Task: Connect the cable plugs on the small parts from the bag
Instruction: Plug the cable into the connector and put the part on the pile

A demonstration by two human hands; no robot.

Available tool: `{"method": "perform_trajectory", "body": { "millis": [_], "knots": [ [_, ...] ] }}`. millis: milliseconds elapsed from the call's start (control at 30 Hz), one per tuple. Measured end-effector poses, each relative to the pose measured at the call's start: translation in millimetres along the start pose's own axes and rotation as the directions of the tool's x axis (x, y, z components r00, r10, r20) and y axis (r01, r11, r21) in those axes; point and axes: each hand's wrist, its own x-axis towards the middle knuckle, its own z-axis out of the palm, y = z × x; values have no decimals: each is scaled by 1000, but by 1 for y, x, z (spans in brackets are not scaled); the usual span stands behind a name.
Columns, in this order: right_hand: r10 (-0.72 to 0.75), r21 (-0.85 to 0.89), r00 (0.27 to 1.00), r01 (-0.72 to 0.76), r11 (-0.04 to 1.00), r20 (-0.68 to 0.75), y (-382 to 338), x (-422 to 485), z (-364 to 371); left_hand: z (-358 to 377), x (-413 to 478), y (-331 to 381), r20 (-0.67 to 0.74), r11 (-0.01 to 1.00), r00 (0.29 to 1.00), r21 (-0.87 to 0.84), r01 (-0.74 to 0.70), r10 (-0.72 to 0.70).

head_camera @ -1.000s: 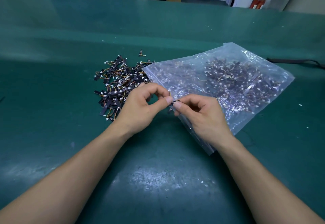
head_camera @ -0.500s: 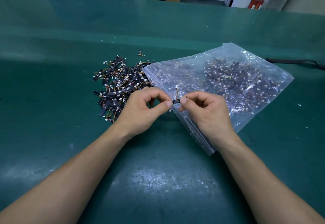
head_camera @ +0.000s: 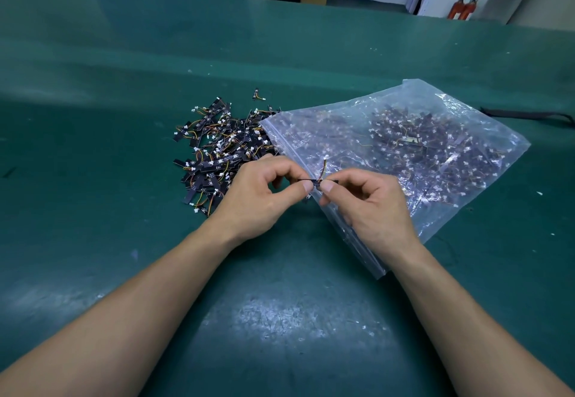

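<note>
Pinched by both ends in left hand and right hand fingers, seems featherlight, stiff strip, floppy wire, so grab the plug itself.

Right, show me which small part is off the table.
The black strip pinched between the left hand and right hand, its white plug sticking up; the others lie in the pile or inside the bag.

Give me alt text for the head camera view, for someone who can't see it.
The left hand and right hand pinch one small black part, its wired white plug sticking up, over a green table. A pile of parts lies beyond the left hand; a clear bag of more lies under the right.
</note>
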Motion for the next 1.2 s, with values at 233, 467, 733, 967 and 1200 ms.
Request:
{"method": "perform_trajectory", "body": {
  "millis": [233, 467, 733, 967, 1200],
  "knots": [
    [5, -16, 1000, -5, 1000, -2, 0, 0, 1, -2, 0, -4, -6, 999, 999, 40, -35, 35],
    [-44, -94, 999, 43, 995, -6, 1, 0, 1, -3, 0, -3, -36, 995, 996, 53, -78, 80],
    [-87, -115, 996, 84, 990, -24, 2, -1, 1, -2, 0, -3, -70, 986, 988, 98, -132, 140],
    [-127, -149, 991, 120, 982, -38, 3, -1, 1, -3, 0, -3, -78, 977, 978, 106, -185, 194],
    [-154, -164, 987, 144, 976, -49, 4, 0, 1, -3, 1, -4, -93, 957, 961, 155, -244, 260]
  ]
}}
